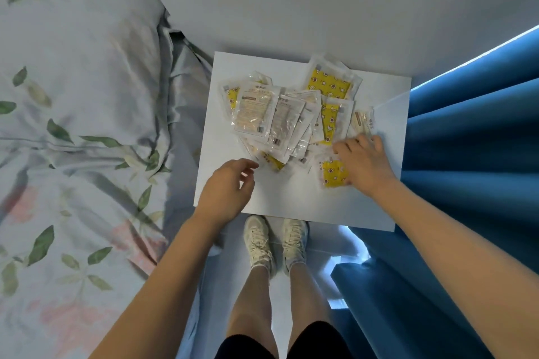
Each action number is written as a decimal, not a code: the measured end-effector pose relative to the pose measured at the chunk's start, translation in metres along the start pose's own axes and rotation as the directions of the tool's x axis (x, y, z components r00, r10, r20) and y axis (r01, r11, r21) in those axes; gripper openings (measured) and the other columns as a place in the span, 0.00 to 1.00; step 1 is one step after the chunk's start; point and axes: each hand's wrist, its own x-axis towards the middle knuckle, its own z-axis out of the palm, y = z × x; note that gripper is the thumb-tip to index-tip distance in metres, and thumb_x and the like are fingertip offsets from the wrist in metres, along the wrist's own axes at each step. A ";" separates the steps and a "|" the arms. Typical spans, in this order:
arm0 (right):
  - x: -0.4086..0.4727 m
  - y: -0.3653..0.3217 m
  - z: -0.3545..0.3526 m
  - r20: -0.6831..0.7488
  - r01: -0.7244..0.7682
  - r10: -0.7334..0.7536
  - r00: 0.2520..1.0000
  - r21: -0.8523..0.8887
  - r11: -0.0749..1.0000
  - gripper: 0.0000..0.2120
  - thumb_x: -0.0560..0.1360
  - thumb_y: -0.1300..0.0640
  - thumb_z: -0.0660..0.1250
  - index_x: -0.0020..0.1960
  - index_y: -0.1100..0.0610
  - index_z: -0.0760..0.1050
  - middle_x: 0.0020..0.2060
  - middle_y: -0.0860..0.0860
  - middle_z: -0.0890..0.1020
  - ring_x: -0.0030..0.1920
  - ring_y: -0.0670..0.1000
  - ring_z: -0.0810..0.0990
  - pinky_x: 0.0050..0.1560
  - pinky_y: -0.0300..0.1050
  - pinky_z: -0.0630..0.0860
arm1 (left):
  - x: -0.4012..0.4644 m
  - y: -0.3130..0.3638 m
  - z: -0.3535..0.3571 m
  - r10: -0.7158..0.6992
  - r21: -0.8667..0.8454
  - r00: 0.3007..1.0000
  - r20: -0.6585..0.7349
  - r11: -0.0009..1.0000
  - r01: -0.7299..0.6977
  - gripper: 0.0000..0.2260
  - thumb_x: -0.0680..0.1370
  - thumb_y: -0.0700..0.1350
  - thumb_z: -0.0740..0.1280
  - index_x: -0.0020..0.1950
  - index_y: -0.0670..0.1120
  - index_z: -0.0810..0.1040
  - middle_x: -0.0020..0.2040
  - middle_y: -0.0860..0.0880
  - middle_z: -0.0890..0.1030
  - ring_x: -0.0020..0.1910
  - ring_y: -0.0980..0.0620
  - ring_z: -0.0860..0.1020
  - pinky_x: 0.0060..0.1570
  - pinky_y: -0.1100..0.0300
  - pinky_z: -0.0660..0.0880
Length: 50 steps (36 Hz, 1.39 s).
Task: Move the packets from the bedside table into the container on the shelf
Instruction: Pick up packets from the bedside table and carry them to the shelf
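Observation:
A loose pile of several clear plastic packets (287,116), some with yellow patterned inserts, lies on the white bedside table (361,207). My left hand (226,188) hovers at the pile's near left edge, fingers curled and apart, holding nothing. Flat on the pile's near right side rests my right hand (363,162), its fingers spread over a yellow packet (334,173) and touching the packets beside it. The container and the shelf are out of view.
A bed with a leaf-print pillow and duvet (78,125) fills the left. Blue curtains (472,154) hang close on the right. A white wall (320,3) stands behind the table. My legs and white shoes (275,242) are in front of it.

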 end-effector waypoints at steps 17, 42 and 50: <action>-0.033 -0.041 -0.056 0.243 -0.244 -0.061 0.968 0.970 -0.001 0.09 0.79 0.60 0.62 0.54 0.47 0.74 0.49 0.44 0.82 0.49 0.42 0.80 0.51 0.37 0.77 | 0.011 0.036 0.013 -0.164 -0.675 0.962 0.220 0.687 0.271 0.21 0.74 0.52 0.70 0.63 0.45 0.73 0.57 0.49 0.80 0.54 0.51 0.81 0.54 0.55 0.79; 0.068 -0.027 -0.015 0.193 -0.413 0.746 0.638 0.903 0.119 0.32 0.62 0.54 0.80 0.59 0.61 0.69 0.58 0.58 0.77 0.60 0.58 0.76 0.53 0.50 0.76 | 0.008 0.030 0.015 -0.157 -0.745 0.987 0.043 0.653 0.136 0.12 0.81 0.38 0.61 0.50 0.54 0.80 0.51 0.58 0.80 0.45 0.64 0.79 0.43 0.74 0.74; 0.055 -0.025 -0.021 0.130 -0.284 0.742 0.658 0.955 0.085 0.26 0.67 0.63 0.76 0.61 0.61 0.69 0.54 0.57 0.81 0.52 0.55 0.80 0.46 0.39 0.71 | 0.004 0.041 0.023 -0.166 -0.745 0.981 0.097 0.642 0.183 0.09 0.80 0.44 0.63 0.59 0.50 0.78 0.52 0.57 0.80 0.45 0.66 0.80 0.44 0.75 0.74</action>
